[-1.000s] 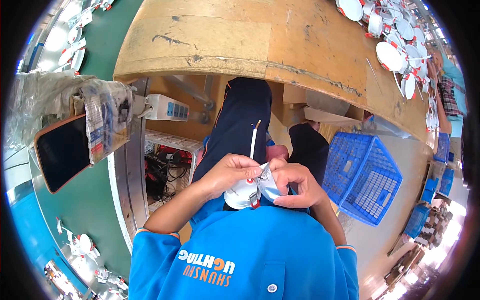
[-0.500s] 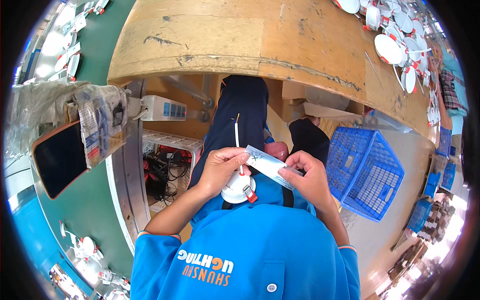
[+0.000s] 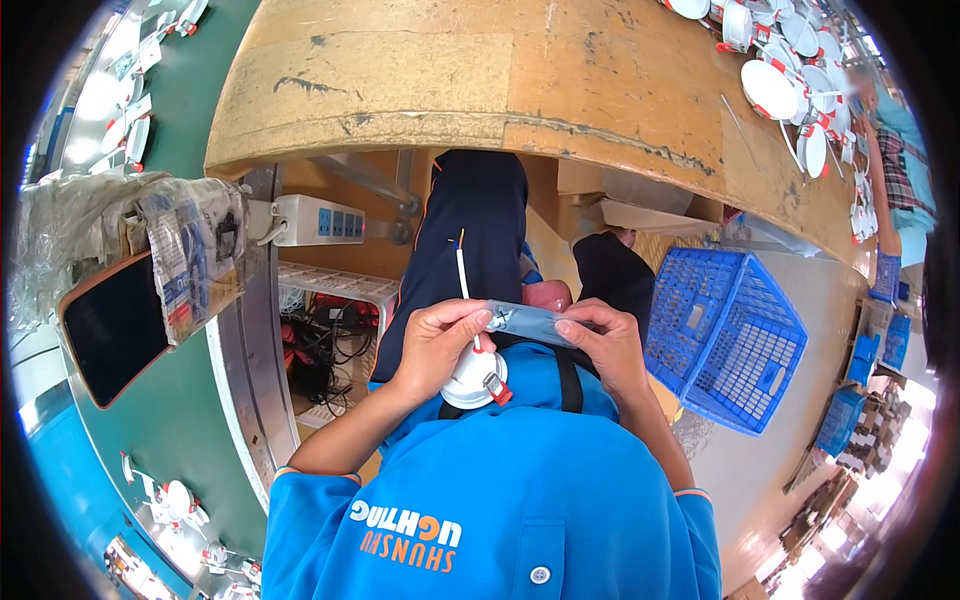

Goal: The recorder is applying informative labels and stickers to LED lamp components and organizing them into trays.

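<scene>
Faces a scuffed wooden table [image 3: 430, 85] at twelve o'clock, with a blue crate [image 3: 685, 345] at three. Curls left hand [image 3: 432, 345] near eight, right hand [image 3: 612, 345] near four. Has a round white lamp [image 3: 468, 384] at six, below the left hand. Pinches a glossy grey strip [image 3: 530, 323] near centre, one end per hand. Cannot tell of any left-hand grip on the white cable [image 3: 462, 272].
</scene>
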`<action>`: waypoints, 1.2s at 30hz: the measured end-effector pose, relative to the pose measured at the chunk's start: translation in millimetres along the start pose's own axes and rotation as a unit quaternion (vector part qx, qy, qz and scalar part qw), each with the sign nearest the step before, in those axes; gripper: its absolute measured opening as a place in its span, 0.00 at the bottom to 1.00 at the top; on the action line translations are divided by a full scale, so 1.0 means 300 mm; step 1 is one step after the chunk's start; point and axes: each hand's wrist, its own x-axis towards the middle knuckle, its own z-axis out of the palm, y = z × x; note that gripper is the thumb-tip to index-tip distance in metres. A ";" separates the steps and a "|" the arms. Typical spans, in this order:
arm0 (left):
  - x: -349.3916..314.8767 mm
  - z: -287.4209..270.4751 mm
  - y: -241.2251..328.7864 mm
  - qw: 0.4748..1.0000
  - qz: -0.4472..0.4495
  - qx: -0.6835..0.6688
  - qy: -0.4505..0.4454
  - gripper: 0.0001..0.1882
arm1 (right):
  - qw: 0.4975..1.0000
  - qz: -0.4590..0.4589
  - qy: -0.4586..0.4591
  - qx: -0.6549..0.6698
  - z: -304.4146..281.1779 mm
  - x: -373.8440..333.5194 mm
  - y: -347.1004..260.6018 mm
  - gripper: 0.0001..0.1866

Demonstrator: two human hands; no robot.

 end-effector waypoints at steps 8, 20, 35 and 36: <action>0.005 0.002 -0.010 0.998 0.033 0.041 -0.029 0.16 | 0.978 -0.114 0.060 -0.166 -0.014 -0.029 -0.105 0.05; 0.058 0.019 0.007 0.987 -0.091 -0.093 -0.095 0.10 | 0.924 -0.277 -0.126 -0.232 0.057 0.030 -0.342 0.06; 0.036 0.089 0.007 0.998 -0.018 -0.055 0.004 0.08 | 0.972 0.086 -0.044 0.214 0.058 0.113 -0.082 0.09; 0.038 0.085 0.005 0.998 -0.024 -0.051 -0.002 0.09 | 0.974 0.087 -0.043 0.207 0.055 0.115 -0.077 0.09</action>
